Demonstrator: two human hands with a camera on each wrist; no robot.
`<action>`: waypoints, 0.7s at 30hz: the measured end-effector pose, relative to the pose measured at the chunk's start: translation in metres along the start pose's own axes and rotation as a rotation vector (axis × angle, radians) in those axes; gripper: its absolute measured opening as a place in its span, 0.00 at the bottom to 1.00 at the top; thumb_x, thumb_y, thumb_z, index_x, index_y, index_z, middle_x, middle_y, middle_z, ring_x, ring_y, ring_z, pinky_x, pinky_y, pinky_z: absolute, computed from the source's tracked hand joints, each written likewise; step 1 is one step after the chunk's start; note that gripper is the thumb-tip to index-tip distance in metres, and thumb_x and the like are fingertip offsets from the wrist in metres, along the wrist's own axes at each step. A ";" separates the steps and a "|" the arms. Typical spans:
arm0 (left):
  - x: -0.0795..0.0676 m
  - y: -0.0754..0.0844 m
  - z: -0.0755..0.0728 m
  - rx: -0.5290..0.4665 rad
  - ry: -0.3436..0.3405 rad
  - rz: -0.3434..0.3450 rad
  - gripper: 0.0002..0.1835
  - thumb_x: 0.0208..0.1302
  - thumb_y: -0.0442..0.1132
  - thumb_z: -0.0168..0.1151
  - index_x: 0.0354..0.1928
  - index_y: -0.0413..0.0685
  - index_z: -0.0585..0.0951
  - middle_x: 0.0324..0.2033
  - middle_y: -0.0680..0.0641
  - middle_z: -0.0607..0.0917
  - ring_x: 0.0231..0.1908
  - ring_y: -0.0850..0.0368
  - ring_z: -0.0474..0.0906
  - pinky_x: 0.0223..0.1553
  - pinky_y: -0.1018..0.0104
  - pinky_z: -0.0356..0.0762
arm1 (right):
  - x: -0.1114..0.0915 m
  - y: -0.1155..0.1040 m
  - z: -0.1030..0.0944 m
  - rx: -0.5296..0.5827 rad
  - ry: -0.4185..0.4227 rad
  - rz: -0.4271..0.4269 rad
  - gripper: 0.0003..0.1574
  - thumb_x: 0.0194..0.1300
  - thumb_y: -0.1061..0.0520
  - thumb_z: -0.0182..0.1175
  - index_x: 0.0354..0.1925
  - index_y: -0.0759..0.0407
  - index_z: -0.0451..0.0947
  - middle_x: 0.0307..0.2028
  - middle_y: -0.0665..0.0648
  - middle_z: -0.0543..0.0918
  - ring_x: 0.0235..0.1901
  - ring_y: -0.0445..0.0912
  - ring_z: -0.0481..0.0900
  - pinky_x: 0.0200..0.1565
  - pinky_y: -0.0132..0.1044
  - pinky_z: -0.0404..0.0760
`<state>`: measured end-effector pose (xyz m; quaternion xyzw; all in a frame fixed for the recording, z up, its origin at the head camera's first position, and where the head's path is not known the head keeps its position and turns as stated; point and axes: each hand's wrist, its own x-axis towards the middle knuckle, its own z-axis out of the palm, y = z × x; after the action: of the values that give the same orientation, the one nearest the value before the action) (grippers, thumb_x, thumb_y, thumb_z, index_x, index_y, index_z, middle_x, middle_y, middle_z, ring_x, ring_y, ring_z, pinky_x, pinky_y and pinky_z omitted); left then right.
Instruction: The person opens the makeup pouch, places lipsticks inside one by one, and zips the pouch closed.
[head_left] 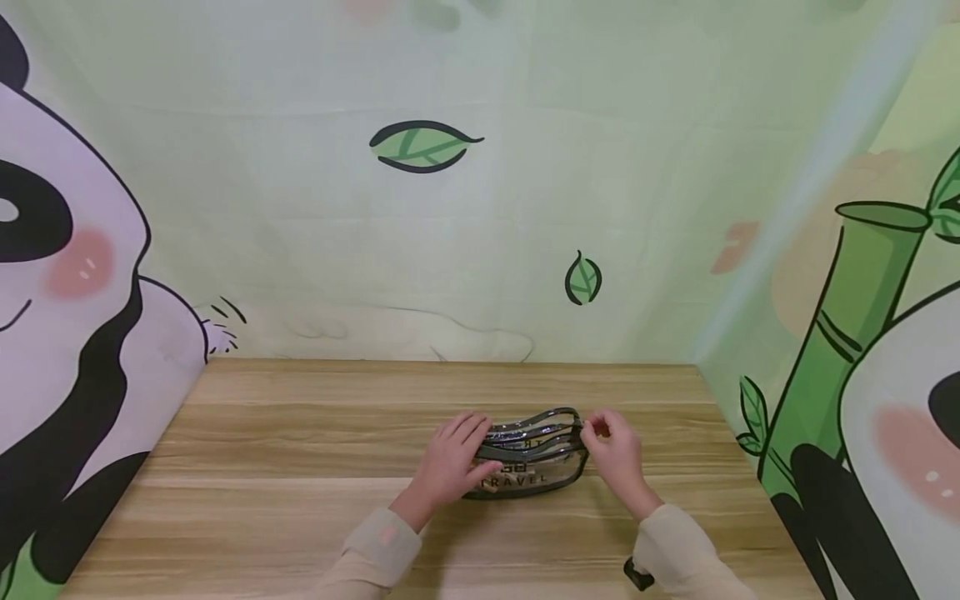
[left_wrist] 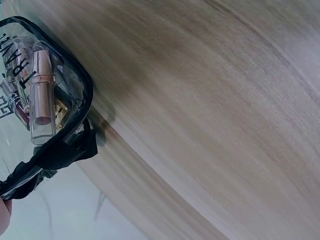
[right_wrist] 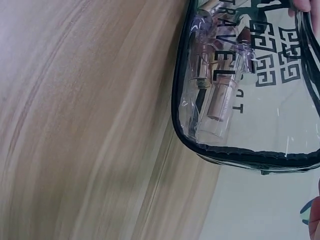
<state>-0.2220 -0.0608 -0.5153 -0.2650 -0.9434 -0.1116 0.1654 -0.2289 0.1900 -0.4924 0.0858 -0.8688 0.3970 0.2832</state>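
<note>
A clear cosmetic bag (head_left: 528, 479) with black trim and the word TRAVEL stands on the wooden table. My left hand (head_left: 453, 458) grips its left end, fingers over the top and thumb along the front. At the top right corner, my right hand (head_left: 617, 454) pinches the bag's edge near the zipper end; the pinched part is hidden by the fingertips. Through the plastic, a lipstick (left_wrist: 42, 90) and other small cosmetic tubes (right_wrist: 220, 100) show, gathered at the bag's bottom. The left wrist view catches only a bit of a finger at its left edge.
The wooden table (head_left: 300, 433) ends at a light green backdrop (head_left: 480, 250) printed with pandas, bamboo and leaves. A small black object (head_left: 638, 574) sits at the right sleeve's cuff.
</note>
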 end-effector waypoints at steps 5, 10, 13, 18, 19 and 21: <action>0.000 -0.001 0.003 0.036 0.054 0.025 0.32 0.52 0.53 0.60 0.58 0.46 0.69 0.54 0.48 0.73 0.56 0.51 0.67 0.55 0.55 0.67 | 0.000 -0.002 0.003 -0.087 0.037 -0.213 0.05 0.42 0.68 0.57 0.19 0.61 0.73 0.19 0.53 0.76 0.21 0.41 0.72 0.23 0.30 0.73; 0.001 0.000 0.006 0.049 0.111 0.047 0.30 0.51 0.51 0.61 0.55 0.45 0.71 0.53 0.47 0.75 0.54 0.49 0.69 0.52 0.55 0.69 | 0.002 -0.011 0.013 -0.218 0.063 -0.511 0.04 0.39 0.66 0.57 0.18 0.59 0.72 0.17 0.50 0.73 0.18 0.42 0.70 0.20 0.31 0.69; 0.002 0.001 0.008 0.045 0.133 0.052 0.29 0.51 0.51 0.61 0.54 0.45 0.72 0.52 0.47 0.75 0.54 0.49 0.69 0.52 0.55 0.70 | 0.001 -0.017 0.019 -0.256 0.044 -0.593 0.04 0.39 0.65 0.57 0.18 0.58 0.72 0.17 0.49 0.74 0.19 0.41 0.69 0.20 0.30 0.69; 0.002 0.002 0.011 0.041 0.141 0.041 0.29 0.50 0.50 0.62 0.54 0.45 0.72 0.52 0.48 0.75 0.54 0.49 0.69 0.51 0.55 0.70 | -0.001 -0.023 0.025 -0.269 0.028 -0.609 0.04 0.40 0.65 0.57 0.17 0.58 0.72 0.18 0.49 0.74 0.19 0.41 0.69 0.21 0.31 0.70; 0.002 0.002 0.011 0.035 0.142 0.040 0.29 0.49 0.50 0.63 0.54 0.45 0.72 0.51 0.48 0.75 0.54 0.49 0.69 0.51 0.54 0.70 | -0.002 -0.023 0.025 -0.267 0.026 -0.607 0.04 0.40 0.65 0.57 0.17 0.58 0.72 0.18 0.49 0.73 0.19 0.42 0.69 0.21 0.31 0.70; 0.002 0.001 0.011 0.023 0.134 0.037 0.30 0.49 0.50 0.63 0.54 0.45 0.72 0.52 0.48 0.75 0.54 0.49 0.68 0.51 0.54 0.69 | -0.003 -0.023 0.027 -0.269 0.021 -0.608 0.04 0.40 0.65 0.57 0.17 0.57 0.71 0.17 0.49 0.73 0.19 0.41 0.68 0.21 0.31 0.69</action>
<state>-0.2259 -0.0552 -0.5242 -0.2724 -0.9263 -0.1150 0.2335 -0.2293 0.1547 -0.4930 0.2988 -0.8450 0.1771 0.4065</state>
